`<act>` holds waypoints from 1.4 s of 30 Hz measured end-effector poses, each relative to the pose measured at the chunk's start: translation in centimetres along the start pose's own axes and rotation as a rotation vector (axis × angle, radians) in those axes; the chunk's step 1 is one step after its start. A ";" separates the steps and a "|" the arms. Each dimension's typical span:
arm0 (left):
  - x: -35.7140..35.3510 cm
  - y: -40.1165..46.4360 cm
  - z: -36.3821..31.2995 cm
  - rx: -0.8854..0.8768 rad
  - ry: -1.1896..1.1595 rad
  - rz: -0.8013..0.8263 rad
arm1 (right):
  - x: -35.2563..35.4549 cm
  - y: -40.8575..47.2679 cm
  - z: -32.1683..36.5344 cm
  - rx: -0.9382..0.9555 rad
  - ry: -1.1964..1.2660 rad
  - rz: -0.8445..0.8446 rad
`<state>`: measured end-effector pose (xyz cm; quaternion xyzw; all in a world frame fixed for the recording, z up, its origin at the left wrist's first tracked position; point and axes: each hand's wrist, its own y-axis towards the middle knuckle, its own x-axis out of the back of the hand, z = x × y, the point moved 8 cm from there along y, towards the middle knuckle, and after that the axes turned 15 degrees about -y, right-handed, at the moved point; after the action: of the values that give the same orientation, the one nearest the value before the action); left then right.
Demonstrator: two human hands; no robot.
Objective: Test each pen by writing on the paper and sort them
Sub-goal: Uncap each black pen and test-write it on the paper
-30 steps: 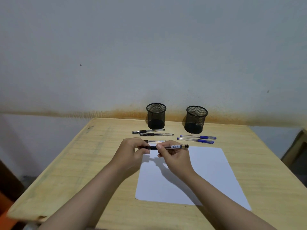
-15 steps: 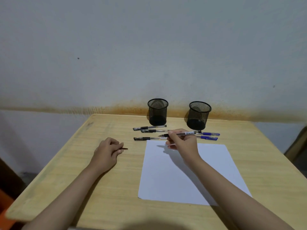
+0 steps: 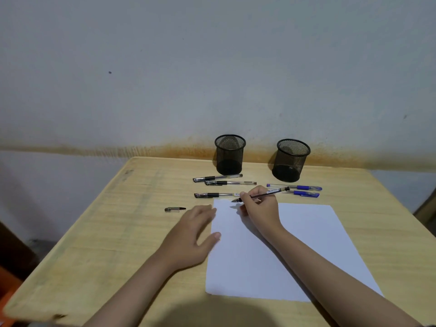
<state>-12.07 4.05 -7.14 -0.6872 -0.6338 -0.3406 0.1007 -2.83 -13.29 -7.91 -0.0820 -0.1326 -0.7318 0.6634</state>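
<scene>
Hands meet at the upper left corner of the white sheet of paper (image 3: 278, 251), which lies flat on the pale wooden table (image 3: 113, 232) at centre frame. The right hand (image 3: 260, 206) pinches an uncapped black-ink pen with a clear barrel (image 3: 262, 195), fingers curled around it, the tip aimed left and hovering at or just above the paper's top edge; contact cannot be told. The left hand (image 3: 191, 234) lies palm down with its fingers loose and spread, grasping nothing, thumb and fingertips overlapping the paper's left edge. The pen's black cap (image 3: 175, 209) lies alone on the table left of the paper. Above the paper lie three capped black pens (image 3: 224, 182), and to the right two capped blue pens (image 3: 297, 190). Behind them, near the wall, stand two black mesh cups (image 3: 230, 154), both upright.
</scene>
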 end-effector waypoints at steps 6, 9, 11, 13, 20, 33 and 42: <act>-1.7 0.0 0.6 0.011 0.239 0.144 | -0.6 0.1 0.7 0.023 0.000 0.078; -1.8 -0.1 0.6 0.025 0.244 0.165 | -1.7 0.7 2.5 0.098 -0.122 0.067; -1.9 -0.2 0.8 0.032 0.244 0.175 | -2.9 1.3 2.7 0.086 -0.118 0.078; -2.0 -0.2 1.0 0.037 0.254 0.184 | -3.6 1.6 2.4 0.077 -0.115 0.067; -2.1 -0.3 1.1 0.050 0.252 0.192 | -4.6 1.5 2.2 0.124 -0.146 0.106; -2.0 -0.2 1.0 0.058 0.220 0.182 | -5.0 1.9 2.0 0.117 -0.143 0.128; -2.0 -0.2 1.0 0.047 0.219 0.176 | -5.0 2.0 1.8 0.122 -0.121 0.127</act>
<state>-11.89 3.07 -9.09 -0.6962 -0.5641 -0.3885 0.2149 -0.45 -8.18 -7.53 -0.0939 -0.2112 -0.6727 0.7029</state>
